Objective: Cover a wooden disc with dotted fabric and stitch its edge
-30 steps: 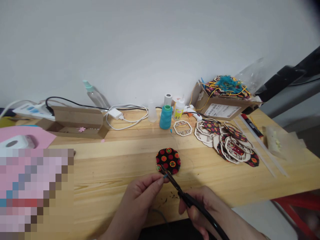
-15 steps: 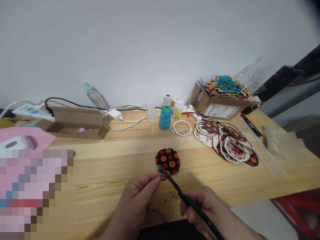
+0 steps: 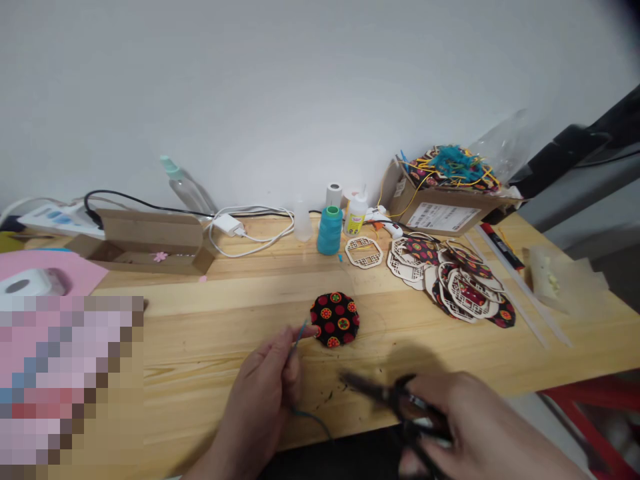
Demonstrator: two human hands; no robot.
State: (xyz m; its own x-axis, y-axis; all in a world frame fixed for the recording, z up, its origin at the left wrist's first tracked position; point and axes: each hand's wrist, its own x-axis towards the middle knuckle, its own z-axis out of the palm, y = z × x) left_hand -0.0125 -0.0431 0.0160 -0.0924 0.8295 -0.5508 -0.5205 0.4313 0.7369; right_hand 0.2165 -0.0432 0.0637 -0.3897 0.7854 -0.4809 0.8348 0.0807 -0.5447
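Between the fingers of my left hand is a blue-teal thread, its short end pointing up and a longer length trailing below the hand. One of its fingertips reaches the edge of a round black fabric piece with red and yellow flower patterns, lying flat on the table. My right hand is closed on black scissors, blurred by motion, with the blades pointing left, apart from the thread. Behind the fabric stands a cone of teal thread, beside a wooden lattice frame.
Several lattice frames and patterned fabric pieces lie piled at right. Behind them is a cardboard box. A glue bottle and white glue gun stand near the wall. An open cardboard box lies left, and dark snippets dot the table.
The scissors have moved away from the thread and fabric edge, toward the right and nearer to me. My left hand has shifted slightly left, and the thread's end now points up.
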